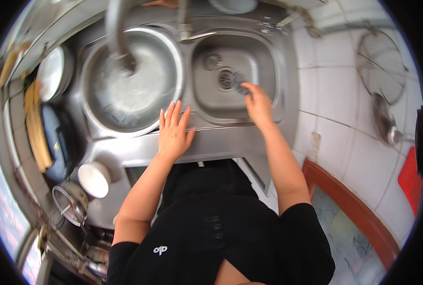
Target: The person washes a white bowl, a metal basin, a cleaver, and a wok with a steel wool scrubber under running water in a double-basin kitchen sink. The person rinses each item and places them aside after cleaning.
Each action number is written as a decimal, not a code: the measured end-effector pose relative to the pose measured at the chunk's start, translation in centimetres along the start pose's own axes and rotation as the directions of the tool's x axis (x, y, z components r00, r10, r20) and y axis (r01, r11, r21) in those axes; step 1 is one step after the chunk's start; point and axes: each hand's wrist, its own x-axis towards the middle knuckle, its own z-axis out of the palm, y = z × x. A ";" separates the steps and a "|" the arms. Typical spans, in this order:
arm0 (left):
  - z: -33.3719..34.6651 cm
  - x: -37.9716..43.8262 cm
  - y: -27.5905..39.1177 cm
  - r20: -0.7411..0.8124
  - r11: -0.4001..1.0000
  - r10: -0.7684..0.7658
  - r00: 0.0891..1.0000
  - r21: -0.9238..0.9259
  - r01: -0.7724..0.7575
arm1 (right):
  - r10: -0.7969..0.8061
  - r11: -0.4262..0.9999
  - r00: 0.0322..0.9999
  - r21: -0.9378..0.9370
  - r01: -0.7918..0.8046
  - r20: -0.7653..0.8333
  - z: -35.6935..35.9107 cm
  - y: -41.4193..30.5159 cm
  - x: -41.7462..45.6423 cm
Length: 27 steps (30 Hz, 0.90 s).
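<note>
My right hand [259, 106] grips a grey mesh scrubber [240, 83], probably steel wool, inside the right sink bowl [211, 103]. The scrubber is beside the round drain [225, 79]. With fingers spread, my left hand [174, 133] is at the front of the steel sink, its fingertips by the rim of a large metal basin [133, 80]. It holds nothing. That basin sits in the left sink bowl with cloudy water in it. Whether my left fingers touch its rim, I cannot tell.
A blurred faucet [120, 42] hangs over the basin; a lever [200, 35] sits behind the sinks. White bowls [51, 73], a cutting board [37, 128], a white bowl [94, 179] and a metal pot [70, 203] stand left. A strainer [381, 66] and ladle [384, 119] hang right.
</note>
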 end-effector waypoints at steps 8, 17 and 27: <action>-4.9 -4.1 -13.1 -0.344 0.876 -0.481 0.807 -0.144 0.460 | -0.564 0.825 0.822 0.004 0.566 0.081 7.7 -16.2 3.1; -8.7 -8.2 -19.1 0.185 -0.031 -0.883 0.431 -0.939 0.341 | -0.311 0.859 0.524 -0.002 0.513 0.793 16.2 -20.6 0.1; -8.1 -9.0 -21.6 0.269 -0.224 -0.851 0.450 -0.963 0.153 | -0.508 0.841 0.737 0.439 0.315 0.445 27.7 -31.2 0.8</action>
